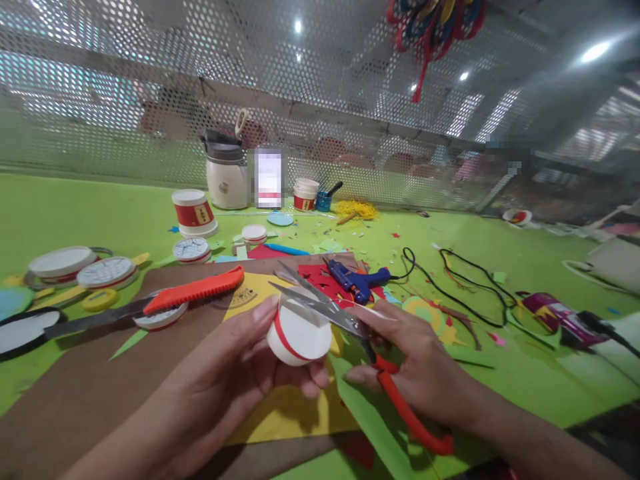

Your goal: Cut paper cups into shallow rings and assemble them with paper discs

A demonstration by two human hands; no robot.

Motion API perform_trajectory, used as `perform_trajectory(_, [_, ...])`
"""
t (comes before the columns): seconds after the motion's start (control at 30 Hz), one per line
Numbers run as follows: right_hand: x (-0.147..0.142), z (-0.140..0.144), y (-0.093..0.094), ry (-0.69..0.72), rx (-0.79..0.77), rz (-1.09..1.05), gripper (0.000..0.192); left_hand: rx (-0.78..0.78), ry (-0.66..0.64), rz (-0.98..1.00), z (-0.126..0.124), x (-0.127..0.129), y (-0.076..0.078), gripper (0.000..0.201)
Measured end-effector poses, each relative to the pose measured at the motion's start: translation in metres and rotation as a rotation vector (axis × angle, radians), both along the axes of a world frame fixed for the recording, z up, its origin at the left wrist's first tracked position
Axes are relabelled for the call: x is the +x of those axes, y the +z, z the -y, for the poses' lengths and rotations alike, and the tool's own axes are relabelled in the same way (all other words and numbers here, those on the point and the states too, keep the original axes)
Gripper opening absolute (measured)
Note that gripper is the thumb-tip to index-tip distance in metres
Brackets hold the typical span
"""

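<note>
My left hand (pixel 250 357) is closed round a small white paper cup piece (pixel 305 333) with a red band, its pale round face tilted toward me. In my right hand (pixel 410 360) is a pair of scissors (pixel 385 373) with orange-red handles. The parted scissor blades lie across the upper edge of the cup piece; whether they bite into it I cannot tell. Below both hands spread a yellow paper sheet (pixel 280 420) and a brown board (pixel 100 400). A green paper strip (pixel 373 413) hangs or lies beneath the scissors.
An orange utility knife (pixel 195 290) lies on the board's left side. Beyond my right hand rests a blue glue gun (pixel 357 279) with a black cord. White lids (pixel 107 272), a red-and-white tub (pixel 193 212), a large jar (pixel 227 180) and paper scraps stand or lie about the green table.
</note>
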State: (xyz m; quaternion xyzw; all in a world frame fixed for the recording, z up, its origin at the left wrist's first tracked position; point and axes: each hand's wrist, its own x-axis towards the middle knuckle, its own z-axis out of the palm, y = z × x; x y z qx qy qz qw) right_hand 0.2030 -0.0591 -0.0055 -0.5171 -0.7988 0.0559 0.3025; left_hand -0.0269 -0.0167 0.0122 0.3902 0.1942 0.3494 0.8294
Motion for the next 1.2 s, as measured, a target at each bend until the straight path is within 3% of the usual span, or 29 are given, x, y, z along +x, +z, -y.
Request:
perform_trajectory(0.3, [0.0015, 0.0012, -0.0023, 0.028, -0.026, -0.054, 0.052, 0.028, -0.036, -0.012, -0.0002, -0.0037, -0.0030, 0.044])
perform_trajectory(0.57, [0.0026, 0.0019, -0.0072, 0.016, 0.002, -0.050, 0.050, -0.056, -0.035, 0.021, 0.0007, -0.0030, 0.0056, 0.049])
perform_trajectory(0.87, [0.0012, 0.0027, 0.0011, 0.077, -0.073, -0.070, 0.055, 0.022, -0.081, -0.021, 0.0031, -0.0062, 0.0011, 0.045])
perform_trajectory(1.2, [0.0011, 0.0036, 0.0005, 0.084, -0.021, -0.089, 0.052, -0.045, -0.102, 0.018, 0.0071, -0.0044, 0.0024, 0.045])
